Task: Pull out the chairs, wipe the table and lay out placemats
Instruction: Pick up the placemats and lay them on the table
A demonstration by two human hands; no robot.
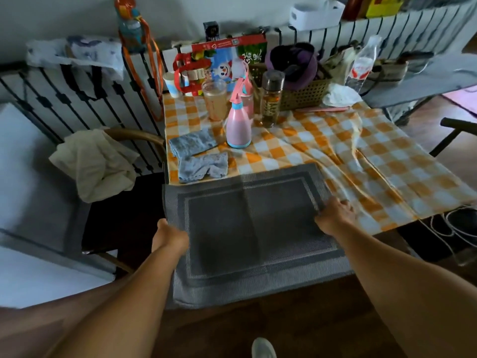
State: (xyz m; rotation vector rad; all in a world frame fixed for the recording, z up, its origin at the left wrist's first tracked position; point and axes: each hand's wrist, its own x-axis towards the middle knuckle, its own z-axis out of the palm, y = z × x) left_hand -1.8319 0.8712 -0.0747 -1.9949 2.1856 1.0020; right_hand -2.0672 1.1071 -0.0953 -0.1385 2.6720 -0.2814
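1. Grey woven placemat (247, 228) with a lighter border lies at the near edge of the table (426, 200); its near part hangs over the table edge toward the person.
2. The left hand (169, 237) holds the left edge of the placemat, with the fingers curled around it.
3. The right hand (335, 215) grips the right edge of the placemat near its far right corner; the fingers are bent on the fabric.
4. An orange and white checked tablecloth (361, 151) covers the table and is wrinkled on the right side, just beside the right hand.
5. Two blue-grey cloths (201, 165) lie on the tablecloth beyond the far left corner of the placemat; the nearer one almost touches the mat.
6. A pink spray bottle (238, 125) stands upright behind the cloths, near a plastic cup (214, 99) and a glass bottle with a dark cap (271, 99).
7. A woven basket (302, 93) and a colourful gift bag (219, 65) stand at the far edge of the table.
8. A chair (124, 202) with a pale cloth (98, 164) over its curved back stands to the left of the table, close to it.
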